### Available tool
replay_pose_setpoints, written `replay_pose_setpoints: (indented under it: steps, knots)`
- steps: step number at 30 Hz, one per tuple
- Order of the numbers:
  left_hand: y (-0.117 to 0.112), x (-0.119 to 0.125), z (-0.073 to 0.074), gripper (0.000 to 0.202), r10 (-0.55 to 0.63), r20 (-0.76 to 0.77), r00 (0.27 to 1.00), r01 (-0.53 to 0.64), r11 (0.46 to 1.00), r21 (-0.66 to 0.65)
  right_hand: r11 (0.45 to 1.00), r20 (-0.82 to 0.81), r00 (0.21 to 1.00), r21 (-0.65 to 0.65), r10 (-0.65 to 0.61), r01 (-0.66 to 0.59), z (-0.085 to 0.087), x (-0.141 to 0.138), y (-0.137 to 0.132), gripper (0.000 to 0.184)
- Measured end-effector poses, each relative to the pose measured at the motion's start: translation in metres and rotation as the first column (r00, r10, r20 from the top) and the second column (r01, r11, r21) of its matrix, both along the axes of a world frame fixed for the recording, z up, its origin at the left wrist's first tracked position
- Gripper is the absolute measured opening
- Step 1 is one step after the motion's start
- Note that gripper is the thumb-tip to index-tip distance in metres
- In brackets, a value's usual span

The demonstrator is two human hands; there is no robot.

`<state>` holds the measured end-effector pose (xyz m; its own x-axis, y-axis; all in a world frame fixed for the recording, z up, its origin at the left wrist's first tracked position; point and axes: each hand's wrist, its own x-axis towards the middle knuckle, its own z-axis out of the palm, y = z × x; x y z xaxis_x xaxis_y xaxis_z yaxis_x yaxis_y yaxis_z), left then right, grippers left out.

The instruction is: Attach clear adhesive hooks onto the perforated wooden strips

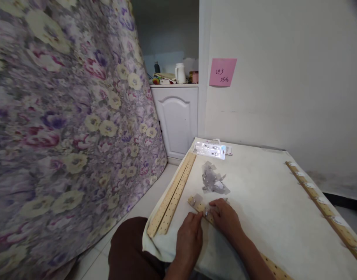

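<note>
A narrow wooden strip with drilled holes (197, 205) lies slantwise on the cloth-covered table, running beneath both hands; its near end (274, 268) shows again past my right forearm. On its far end sits a shiny metal piece with clear plastic. My left hand (190, 236) is closed, fingertips pressed at the strip's edge; what they pinch is hidden. The bent fingers of my right hand (226, 218) close in from the other side, at a small shiny metal piece (206, 212) on the strip. Just beyond lies a pile of small clear plastic packets (215, 181).
Two more holed wooden strips (178, 188) lie side by side along the left table edge. A clear blister pack (210, 150) is at the back. Another strip with several white round pieces (321, 200) runs along the right edge. A floral curtain (79, 128) hangs at left.
</note>
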<state>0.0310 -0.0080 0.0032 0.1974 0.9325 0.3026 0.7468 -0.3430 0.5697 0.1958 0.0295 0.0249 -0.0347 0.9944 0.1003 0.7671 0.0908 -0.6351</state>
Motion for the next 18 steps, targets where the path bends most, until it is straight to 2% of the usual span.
replay_pose_setpoints:
  steps: [18]
  knots:
    - [0.0002, 0.0002, 0.0004, 0.044, -0.020, -0.043, 0.999, 0.019, 0.999, -0.032, 0.995, 0.098, 0.995, -0.097, -0.011, 0.021, 0.0085, -0.0064, -0.0030, 0.021]
